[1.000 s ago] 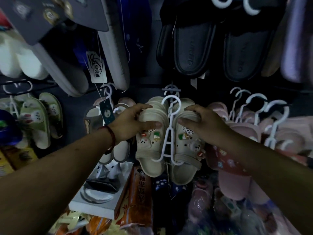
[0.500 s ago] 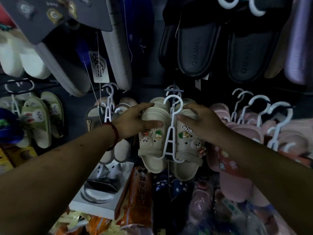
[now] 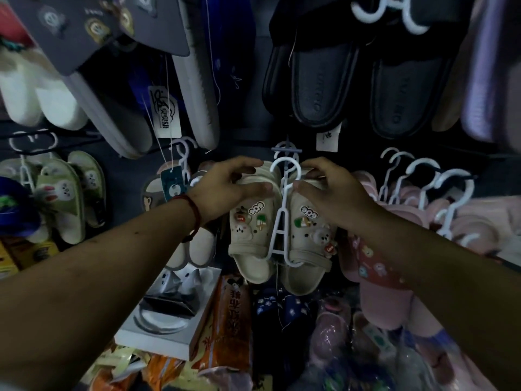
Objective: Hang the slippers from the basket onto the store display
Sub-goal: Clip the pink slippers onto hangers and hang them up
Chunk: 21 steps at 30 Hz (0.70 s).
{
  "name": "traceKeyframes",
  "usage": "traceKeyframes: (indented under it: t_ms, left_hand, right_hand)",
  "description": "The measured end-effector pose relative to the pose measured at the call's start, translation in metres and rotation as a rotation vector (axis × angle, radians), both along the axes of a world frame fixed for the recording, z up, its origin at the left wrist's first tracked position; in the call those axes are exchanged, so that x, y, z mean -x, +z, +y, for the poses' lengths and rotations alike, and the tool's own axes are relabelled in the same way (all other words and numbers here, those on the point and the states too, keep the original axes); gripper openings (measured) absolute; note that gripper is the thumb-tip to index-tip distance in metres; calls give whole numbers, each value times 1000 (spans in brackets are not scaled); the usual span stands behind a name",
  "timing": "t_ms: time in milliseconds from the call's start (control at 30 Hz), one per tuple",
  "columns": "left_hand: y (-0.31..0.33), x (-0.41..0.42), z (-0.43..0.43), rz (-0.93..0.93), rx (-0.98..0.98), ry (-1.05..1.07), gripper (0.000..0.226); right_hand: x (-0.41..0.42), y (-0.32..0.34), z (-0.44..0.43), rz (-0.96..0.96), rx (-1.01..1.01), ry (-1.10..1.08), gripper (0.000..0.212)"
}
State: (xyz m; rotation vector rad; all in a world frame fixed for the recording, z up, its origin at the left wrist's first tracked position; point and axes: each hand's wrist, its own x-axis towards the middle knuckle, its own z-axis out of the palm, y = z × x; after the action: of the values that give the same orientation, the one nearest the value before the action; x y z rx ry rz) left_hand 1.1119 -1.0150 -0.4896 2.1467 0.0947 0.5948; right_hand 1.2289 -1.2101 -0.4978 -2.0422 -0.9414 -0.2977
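The left hand (image 3: pixel 225 190) and right hand (image 3: pixel 329 193) both grip the slippers (image 3: pixel 253 238) up top. The hook (image 3: pixel 284 167) pokes up between them at 12 o'clock, peg (image 3: pixel 286 150) just beyond.

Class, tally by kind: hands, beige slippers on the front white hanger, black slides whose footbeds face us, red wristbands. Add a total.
hands: 2 (left hand, right hand)
beige slippers: 2
black slides: 2
red wristband: 1
total: 7
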Motion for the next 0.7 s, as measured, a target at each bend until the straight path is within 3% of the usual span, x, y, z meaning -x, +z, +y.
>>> traceKeyframes:
  t_ms: [200, 333, 400, 700]
  left_hand:
    - [14, 33, -14, -8, -90, 93, 55]
    - [29, 77, -43, -29, -209, 55, 47]
    - [49, 95, -61, -47, -292, 43, 42]
    - [178, 107, -125, -346, -320, 90, 25]
  right_hand:
    - [36, 19, -31, 31, 36, -20, 53]
    - [71, 41, -68, -58, 25, -3, 53]
    - [86, 63, -86, -96, -20, 6, 49]
    - [109, 187, -134, -278, -126, -29, 49]
